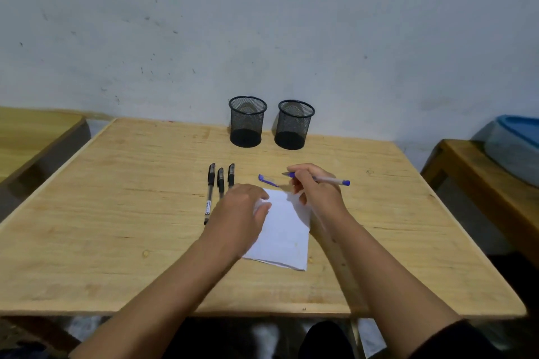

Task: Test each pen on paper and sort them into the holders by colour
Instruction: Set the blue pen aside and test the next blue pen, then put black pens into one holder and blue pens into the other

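Right hand (316,188) grips an uncapped blue pen (318,179); left hand (243,207), fingers loosely curled, presses the white paper (284,237); pen labels unreadable.

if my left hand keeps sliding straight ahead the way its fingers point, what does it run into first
Probably the loose blue cap. The left hand rests on the paper, fingers aimed forward and slightly right; the cap lies just past them. Depth is unclear, so it might pass beside the cap and reach the right hand holding the blue pen.
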The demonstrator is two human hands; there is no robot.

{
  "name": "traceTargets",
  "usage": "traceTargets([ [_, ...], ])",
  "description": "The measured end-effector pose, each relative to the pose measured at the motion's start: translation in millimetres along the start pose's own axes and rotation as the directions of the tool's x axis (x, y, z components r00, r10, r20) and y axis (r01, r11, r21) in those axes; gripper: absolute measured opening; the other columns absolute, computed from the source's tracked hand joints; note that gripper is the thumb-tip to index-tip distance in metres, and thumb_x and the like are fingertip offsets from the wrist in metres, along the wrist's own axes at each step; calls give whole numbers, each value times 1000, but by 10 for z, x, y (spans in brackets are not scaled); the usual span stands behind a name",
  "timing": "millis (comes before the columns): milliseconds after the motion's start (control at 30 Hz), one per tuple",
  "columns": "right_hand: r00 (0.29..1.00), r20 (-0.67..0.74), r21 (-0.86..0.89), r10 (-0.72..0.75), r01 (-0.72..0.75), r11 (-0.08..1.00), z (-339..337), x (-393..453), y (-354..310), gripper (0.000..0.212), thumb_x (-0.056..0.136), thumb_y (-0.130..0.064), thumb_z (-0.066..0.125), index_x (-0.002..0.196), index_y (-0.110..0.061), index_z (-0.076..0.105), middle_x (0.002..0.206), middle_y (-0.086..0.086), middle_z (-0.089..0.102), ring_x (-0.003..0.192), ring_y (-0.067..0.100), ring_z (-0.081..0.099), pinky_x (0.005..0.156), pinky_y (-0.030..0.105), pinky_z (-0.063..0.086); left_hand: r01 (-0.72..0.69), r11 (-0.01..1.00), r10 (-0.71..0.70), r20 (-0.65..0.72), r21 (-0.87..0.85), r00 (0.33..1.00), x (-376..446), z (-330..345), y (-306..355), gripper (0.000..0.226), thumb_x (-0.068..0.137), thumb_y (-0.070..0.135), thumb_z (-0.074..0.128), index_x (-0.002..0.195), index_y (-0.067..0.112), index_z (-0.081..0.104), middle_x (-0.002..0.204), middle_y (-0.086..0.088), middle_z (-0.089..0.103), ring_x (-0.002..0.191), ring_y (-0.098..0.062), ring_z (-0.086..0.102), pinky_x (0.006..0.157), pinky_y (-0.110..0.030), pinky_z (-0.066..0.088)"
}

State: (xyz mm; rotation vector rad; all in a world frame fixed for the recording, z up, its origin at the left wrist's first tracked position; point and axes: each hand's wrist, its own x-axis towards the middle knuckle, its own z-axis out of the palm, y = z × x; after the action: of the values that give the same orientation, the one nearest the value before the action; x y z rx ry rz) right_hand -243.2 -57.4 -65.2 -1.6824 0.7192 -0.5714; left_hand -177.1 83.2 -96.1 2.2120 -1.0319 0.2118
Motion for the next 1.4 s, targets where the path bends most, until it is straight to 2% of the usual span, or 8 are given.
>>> traceTargets([
  [167, 998, -43, 6, 44, -43, 999, -80, 3, 16, 10, 91, -14, 53, 94, -14, 62, 81, 7, 67, 70, 14, 61, 56, 24, 48, 86, 996, -87, 75, 20, 993, 573, 120, -26, 25, 90, 22, 54, 114, 21, 60, 120, -2, 59, 110, -17, 50, 88, -27, 40],
  [300, 999, -33, 17, 39, -39, 999, -130, 17, 26, 12, 91, -12, 53, 87, -5, 61, 73, 8, 64, 65, 14, 58, 53, 24, 45, 106, 981, -148, 278, 160, 949, 880, 200, -86, 34, 87, 11, 59, 120, 15, 58, 123, -4, 59, 109, -18, 52, 87, -24, 44],
  [400, 998, -22, 8, 51, -51, 999, -127, 43, 35, 10, 89, -11, 53, 85, -7, 62, 71, 6, 64, 64, 14, 58, 54, 26, 45, 68, 970, -153, 370, 232, 916, 976, 219, -122, 26, 91, 15, 53, 116, 13, 60, 118, -6, 60, 106, -20, 53, 87, -28, 46],
  [533, 999, -3, -7, 50, -50, 999, -124, 67, 41, 9, 87, -10, 56, 83, -11, 64, 70, 4, 65, 64, 12, 59, 54, 26, 46, 101, 985, -137, 273, 141, 952, 901, 259, -191, 14, 91, 15, 52, 98, 13, 64, 103, -6, 63, 91, -15, 50, 72, -27, 43],
  [833, 1000, 2, 32, 2, -2, 999, -83, 83, -17, 9, 85, -8, 59, 85, -10, 68, 65, 4, 63, 57, 10, 55, 49, 22, 43, 151, 975, -130, 137, -161, 982, 755, 164, -86, 8, 87, 14, 58, 90, 16, 65, 88, -3, 65, 80, -17, 55, 69, -30, 47],
  [1033, 999, 35, 69, -35, 32, 997, -96, 41, -87, 9, 85, -9, 60, 83, -10, 68, 64, 2, 62, 51, 5, 54, 48, 20, 42, 121, 951, -88, 126, -284, 988, 732, 35, 15, 9, 87, 12, 58, 87, 16, 66, 82, 1, 66, 74, -12, 56, 56, -6, 37],
  [1200, 990, 88, 152, -110, 96, 984, -147, 2, -150, 11, 87, -10, 61, 78, -9, 66, 58, 3, 56, 50, 11, 47, 46, 20, 39, 133, 888, -79, 139, -441, 987, 649, -62, 134, 13, 87, 8, 56, 82, 19, 63, 78, -5, 68, 75, -17, 63, 66, -15, 46],
  [1400, 969, 146, 125, -198, 180, 976, -104, -99, -164, 9, 89, -11, 60, 84, -7, 66, 62, 3, 58, 52, 11, 48, 46, 22, 39, 156, 833, -133, 81, -531, 988, 492, -189, 180, 21, 86, 3, 55, 76, 20, 62, 73, -7, 67, 65, -10, 60, 56, -5, 43],
])
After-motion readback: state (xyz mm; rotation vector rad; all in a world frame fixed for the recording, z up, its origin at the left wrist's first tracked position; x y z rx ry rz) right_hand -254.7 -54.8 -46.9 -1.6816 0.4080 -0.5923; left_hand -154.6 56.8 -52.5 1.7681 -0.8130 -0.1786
